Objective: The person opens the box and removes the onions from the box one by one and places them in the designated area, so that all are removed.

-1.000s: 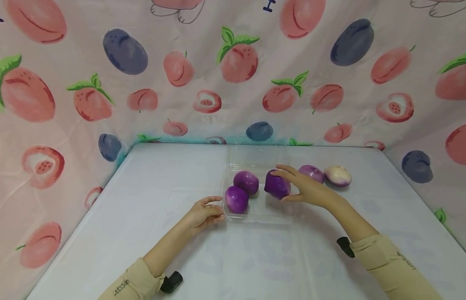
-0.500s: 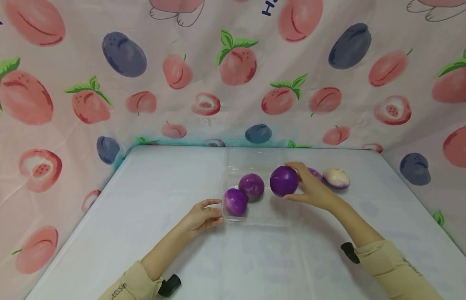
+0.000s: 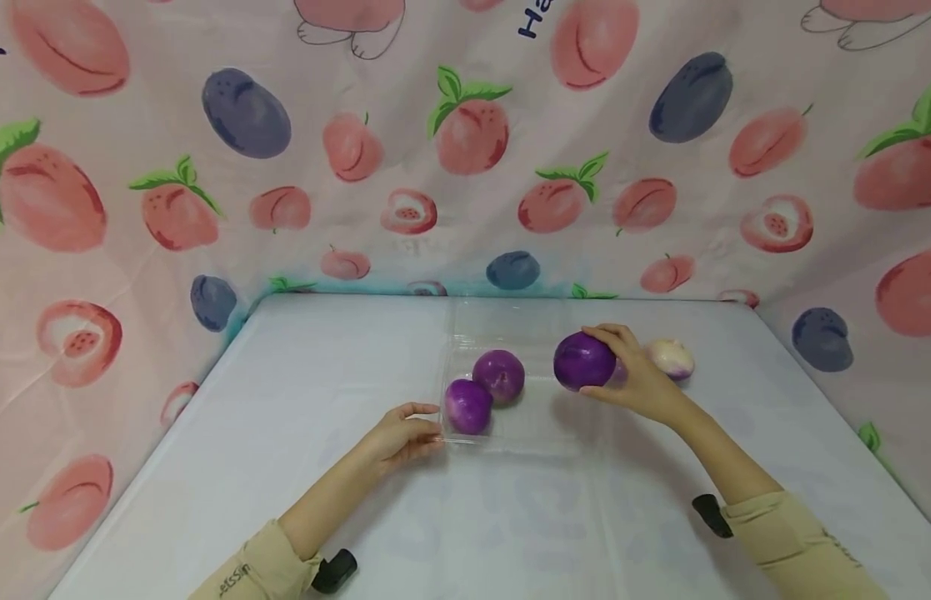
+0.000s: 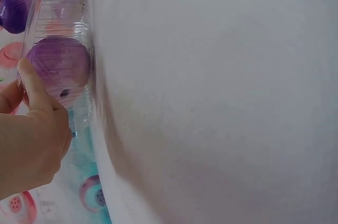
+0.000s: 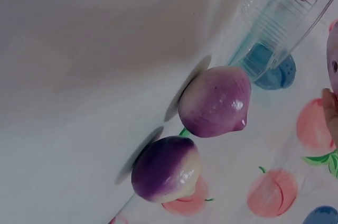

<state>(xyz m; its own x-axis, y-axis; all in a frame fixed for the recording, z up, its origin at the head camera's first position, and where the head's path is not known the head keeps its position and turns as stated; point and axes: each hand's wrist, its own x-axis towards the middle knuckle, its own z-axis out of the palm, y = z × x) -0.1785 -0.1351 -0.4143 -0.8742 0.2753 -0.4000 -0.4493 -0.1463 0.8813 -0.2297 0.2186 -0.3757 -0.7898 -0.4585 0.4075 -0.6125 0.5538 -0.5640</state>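
My right hand (image 3: 633, 375) grips a deep purple onion (image 3: 583, 362) between thumb and fingers, held up over the right side of a clear plastic box (image 3: 540, 429). Inside that box, at its left, two purple onions sit against each other: a front one (image 3: 468, 407) and a back one (image 3: 498, 377). My left hand (image 3: 403, 435) pinches the box's left edge; in the left wrist view the thumb (image 4: 34, 84) lies on the rim. Only the right hand's fingertips and a bit of its onion show in the right wrist view.
Right of the box, a purple onion (image 5: 214, 102) and a purple-and-white one (image 5: 166, 168) lie on the white table (image 3: 345, 358). My right hand mostly hides the nearer one in the head view. The clear lid (image 3: 510, 317) stands at the back; a fruit-print cloth (image 3: 307, 125) hangs behind.
My right hand has lifted its onion and drawn it rightward, away from the two in the box. The back onion has shifted slightly. My left hand stays at the box edge.
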